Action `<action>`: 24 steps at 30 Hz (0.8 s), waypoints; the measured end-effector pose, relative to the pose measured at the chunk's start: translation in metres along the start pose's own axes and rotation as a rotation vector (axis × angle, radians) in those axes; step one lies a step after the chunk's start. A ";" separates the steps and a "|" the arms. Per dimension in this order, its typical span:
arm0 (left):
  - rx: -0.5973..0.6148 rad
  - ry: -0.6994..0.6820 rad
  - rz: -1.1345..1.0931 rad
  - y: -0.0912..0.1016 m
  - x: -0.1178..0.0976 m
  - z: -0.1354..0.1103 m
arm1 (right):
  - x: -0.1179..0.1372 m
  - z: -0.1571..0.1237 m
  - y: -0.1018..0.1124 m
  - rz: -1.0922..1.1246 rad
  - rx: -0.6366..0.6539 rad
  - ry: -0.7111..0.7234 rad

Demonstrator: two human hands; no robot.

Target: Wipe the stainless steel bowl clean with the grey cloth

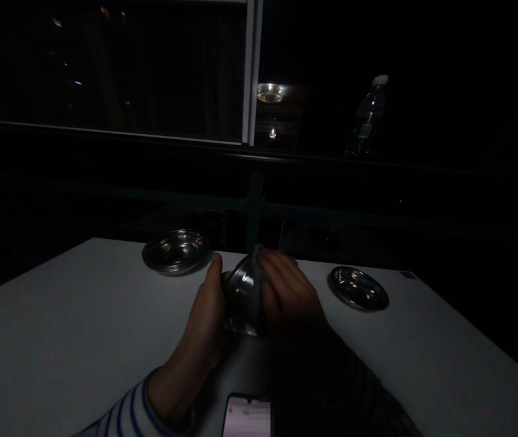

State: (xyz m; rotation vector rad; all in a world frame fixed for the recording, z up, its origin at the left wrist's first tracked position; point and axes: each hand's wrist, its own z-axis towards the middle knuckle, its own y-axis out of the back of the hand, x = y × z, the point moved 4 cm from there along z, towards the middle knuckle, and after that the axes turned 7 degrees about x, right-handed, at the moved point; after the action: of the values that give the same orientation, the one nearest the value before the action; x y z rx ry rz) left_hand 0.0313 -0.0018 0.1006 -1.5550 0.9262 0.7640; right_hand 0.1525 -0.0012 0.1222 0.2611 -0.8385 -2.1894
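Note:
My left hand [207,315] grips the rim of a small steel dish [242,297], holding it tilted on edge above the white table [59,328]. My right hand [289,294] is closed on a pale cloth [259,252] and presses it against the inside of the dish. Both sleeves are striped. The scene is dim, so fine detail of the cloth is hard to make out.
A stack of steel dishes [176,250] sits at the back left of the table. One single steel dish [359,287] lies at the right. A phone [247,416] rests at the near edge. Behind the table are a dark railing, a window and a plastic bottle [370,115].

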 end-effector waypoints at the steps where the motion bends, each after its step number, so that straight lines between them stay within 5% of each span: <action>1: -0.008 -0.006 -0.009 0.000 -0.001 0.000 | -0.006 0.000 0.001 0.040 0.011 -0.064; 5: -0.051 -0.099 -0.072 0.000 -0.008 -0.003 | -0.031 -0.003 0.002 0.212 0.076 -0.344; 9: -0.062 -0.057 -0.088 -0.003 -0.006 -0.006 | -0.038 -0.004 0.002 0.297 0.102 -0.435; 18: 0.024 0.152 -0.103 -0.011 0.001 -0.010 | 0.001 0.002 0.004 0.054 0.057 0.011; 24: 0.091 0.184 -0.120 -0.014 -0.002 -0.011 | 0.017 0.000 -0.006 -0.054 0.113 0.147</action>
State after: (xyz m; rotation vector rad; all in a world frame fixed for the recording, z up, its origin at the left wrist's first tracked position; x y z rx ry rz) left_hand 0.0422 -0.0116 0.1110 -1.6040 0.9779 0.4934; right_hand 0.1379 -0.0107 0.1194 0.4995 -0.8821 -2.1452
